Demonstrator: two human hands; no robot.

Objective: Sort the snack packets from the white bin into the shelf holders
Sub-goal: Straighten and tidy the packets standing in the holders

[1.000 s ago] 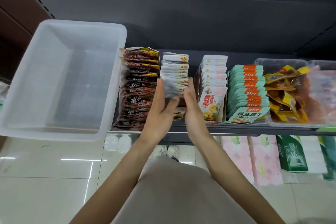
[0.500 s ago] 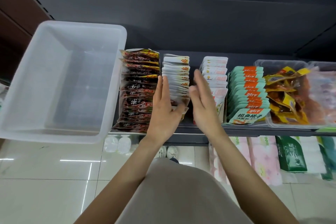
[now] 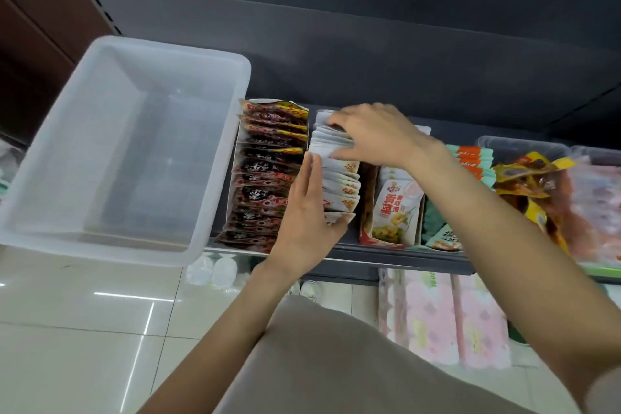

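Reaching across now, right hand curls over the white packets' tops; left hand presses flat, fingers straight.

Both hands on white pkts, maybe gripping.

I see a dark shelf carrying a row of holders. Left of my left hand stand the dark red packets, and beyond them the white bin. Between my hands sit the white packets. Under my right hand and forearm are a vegetable-print box, green packets and a clear tub.
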